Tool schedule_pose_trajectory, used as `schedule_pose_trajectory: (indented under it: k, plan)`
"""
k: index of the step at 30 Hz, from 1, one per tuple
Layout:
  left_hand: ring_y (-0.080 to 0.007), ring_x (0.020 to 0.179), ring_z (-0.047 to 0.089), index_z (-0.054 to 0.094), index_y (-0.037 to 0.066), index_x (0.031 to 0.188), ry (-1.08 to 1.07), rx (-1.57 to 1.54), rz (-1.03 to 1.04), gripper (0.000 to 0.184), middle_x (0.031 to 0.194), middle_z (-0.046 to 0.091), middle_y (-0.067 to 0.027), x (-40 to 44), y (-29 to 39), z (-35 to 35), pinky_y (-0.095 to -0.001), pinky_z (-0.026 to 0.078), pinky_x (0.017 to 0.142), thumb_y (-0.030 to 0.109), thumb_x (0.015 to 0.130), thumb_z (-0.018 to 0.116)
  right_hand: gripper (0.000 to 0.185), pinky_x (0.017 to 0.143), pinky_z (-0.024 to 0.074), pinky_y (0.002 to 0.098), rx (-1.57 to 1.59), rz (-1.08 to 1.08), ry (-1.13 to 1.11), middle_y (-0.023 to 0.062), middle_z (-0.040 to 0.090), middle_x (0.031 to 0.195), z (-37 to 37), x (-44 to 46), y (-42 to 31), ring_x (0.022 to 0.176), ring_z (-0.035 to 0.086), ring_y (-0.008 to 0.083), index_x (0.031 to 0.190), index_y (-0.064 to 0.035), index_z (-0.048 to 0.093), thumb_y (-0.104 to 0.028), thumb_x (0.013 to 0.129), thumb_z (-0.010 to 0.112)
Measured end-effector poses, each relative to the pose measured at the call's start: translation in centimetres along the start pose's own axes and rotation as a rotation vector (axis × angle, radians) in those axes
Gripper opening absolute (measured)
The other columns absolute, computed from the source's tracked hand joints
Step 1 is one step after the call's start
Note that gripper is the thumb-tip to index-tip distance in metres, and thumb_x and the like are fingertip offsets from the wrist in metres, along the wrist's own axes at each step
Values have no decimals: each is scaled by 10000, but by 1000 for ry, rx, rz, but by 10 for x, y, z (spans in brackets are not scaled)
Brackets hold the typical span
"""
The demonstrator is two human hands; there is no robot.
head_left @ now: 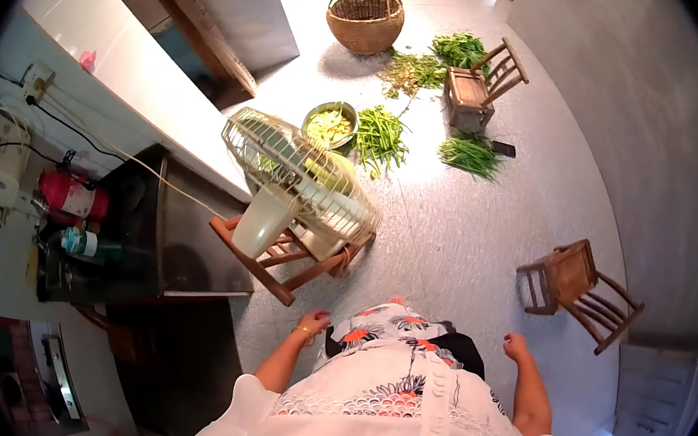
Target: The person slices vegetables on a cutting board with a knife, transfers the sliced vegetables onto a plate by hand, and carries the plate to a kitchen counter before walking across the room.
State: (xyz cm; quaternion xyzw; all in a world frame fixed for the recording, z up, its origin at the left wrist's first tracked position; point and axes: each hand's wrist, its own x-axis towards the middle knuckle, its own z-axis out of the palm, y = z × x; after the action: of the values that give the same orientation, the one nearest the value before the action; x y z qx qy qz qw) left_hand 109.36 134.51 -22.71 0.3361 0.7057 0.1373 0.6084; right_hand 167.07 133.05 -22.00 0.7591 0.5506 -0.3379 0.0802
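My left hand (pixel 314 323), with a gold bracelet at the wrist, hangs beside my patterned top (pixel 400 377). Its fingers are loosely curled with nothing seen in them. On the other side hangs my right hand (pixel 514 346), closed and empty as far as I can see. Nearest the left hand is an electric fan (pixel 310 180) on a low wooden stand (pixel 294 291). A small wooden chair (pixel 568 275) stands ahead of the right hand, apart from it. Neither hand touches the furniture.
Farther ahead on the floor are a bowl (pixel 307 122) of cut vegetables, green stalks (pixel 381 139), thin green leaves (pixel 468 156), a phone (pixel 503 149), a second small chair (pixel 470 90) and a wicker basket (pixel 365 28). The fan's cord (pixel 166 180) runs left, above a dark cabinet (pixel 202 237).
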Motion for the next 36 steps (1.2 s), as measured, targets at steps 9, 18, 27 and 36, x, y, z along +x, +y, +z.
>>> schedule_pose_trajectory:
  k: [9, 18, 27, 36]
  plan:
    - [-132, 568, 549, 518, 44, 985, 322, -112, -238, 284, 717, 569, -54, -5, 20, 32, -227, 421, 466, 100, 709, 555, 226, 750, 432, 388, -295, -174, -120, 165, 579, 878, -124, 159, -24, 845, 543, 325, 858, -67, 602, -148, 680, 489]
    - [-266, 714, 565, 558, 64, 937, 378, 27, -297, 268, 772, 591, -121, -31, 71, 156, -326, 447, 591, 176, 693, 563, 267, 773, 420, 375, -439, -514, -225, 177, 567, 916, -235, 352, -139, 883, 530, 318, 889, -43, 582, -94, 657, 463]
    - [-327, 839, 546, 589, 90, 897, 499, 19, -192, 312, 870, 584, -156, 39, -52, 333, -369, 427, 717, 304, 669, 585, 272, 758, 430, 362, -655, -768, -351, 161, 577, 891, -248, 449, -297, 870, 538, 307, 898, -78, 587, -98, 650, 477]
    - [-279, 805, 579, 579, 86, 960, 771, -725, -371, 282, 857, 603, -131, 34, 108, 283, -335, 449, 720, 173, 692, 597, 258, 691, 452, 374, -672, -1226, -337, 166, 591, 784, -236, 493, -485, 751, 568, 304, 868, -59, 584, -126, 638, 487]
